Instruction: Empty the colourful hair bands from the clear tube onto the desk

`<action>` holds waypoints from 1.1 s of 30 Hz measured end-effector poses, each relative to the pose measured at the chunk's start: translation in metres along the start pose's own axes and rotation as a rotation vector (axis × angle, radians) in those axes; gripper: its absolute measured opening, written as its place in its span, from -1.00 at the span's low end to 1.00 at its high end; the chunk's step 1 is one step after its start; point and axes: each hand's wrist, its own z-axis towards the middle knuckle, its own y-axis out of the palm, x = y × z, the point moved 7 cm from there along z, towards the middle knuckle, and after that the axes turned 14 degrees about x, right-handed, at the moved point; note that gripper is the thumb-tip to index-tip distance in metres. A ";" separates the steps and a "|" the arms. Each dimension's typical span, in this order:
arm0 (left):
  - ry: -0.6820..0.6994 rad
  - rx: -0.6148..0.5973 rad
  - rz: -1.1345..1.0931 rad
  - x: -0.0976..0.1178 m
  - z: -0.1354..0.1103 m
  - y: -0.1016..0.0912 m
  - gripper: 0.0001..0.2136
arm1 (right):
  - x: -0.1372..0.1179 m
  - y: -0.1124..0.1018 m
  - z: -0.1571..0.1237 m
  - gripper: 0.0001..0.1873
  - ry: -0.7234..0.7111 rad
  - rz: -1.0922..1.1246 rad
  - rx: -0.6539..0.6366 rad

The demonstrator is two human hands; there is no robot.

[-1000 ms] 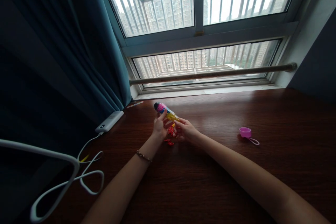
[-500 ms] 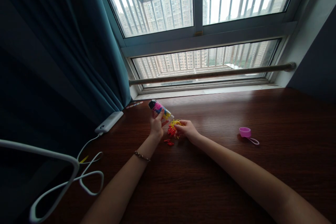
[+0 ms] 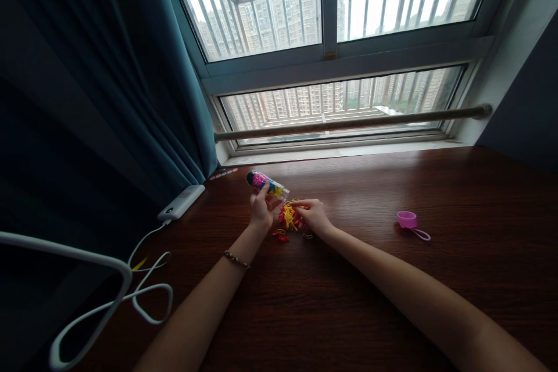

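My left hand point(image 3: 261, 210) is wrapped round a clear plastic bottle point(image 3: 277, 190) with a dark end and pink, blue and yellow contents. The bottle lies tilted in the hand, its clear end pointing down to the right. Below that end, a pile of red and yellow rubber bands point(image 3: 288, 218) rests on the table, with a few loose red ones point(image 3: 283, 239) in front. My right hand point(image 3: 314, 216) is at the right side of the pile, fingers pressed together near the bottle's clear end. Whatever is between its fingertips is too small to make out.
A pink cup-shaped cap with a loop point(image 3: 407, 220) sits on the dark wooden table point(image 3: 357, 296) to the right. On the left are a white power strip point(image 3: 181, 203), its looped white cable point(image 3: 150, 288) and a blue curtain point(image 3: 174, 99). A barred window stands behind.
More yellow bands now lie over the red ones, and a loose band has appeared near my right hand. The bottle has dropped slightly and tilts flatter.
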 end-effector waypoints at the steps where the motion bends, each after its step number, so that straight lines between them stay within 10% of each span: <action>1: -0.005 0.002 0.000 0.000 0.000 0.000 -0.76 | 0.000 -0.001 0.000 -0.68 0.012 0.006 0.008; 23: -0.041 -0.039 -0.043 0.000 -0.004 0.003 -0.79 | -0.016 0.005 -0.007 -0.71 -0.075 0.124 -0.033; 33: -0.060 -0.140 -0.040 0.000 -0.017 0.013 -0.74 | -0.028 0.021 -0.022 -0.39 0.047 0.241 -0.313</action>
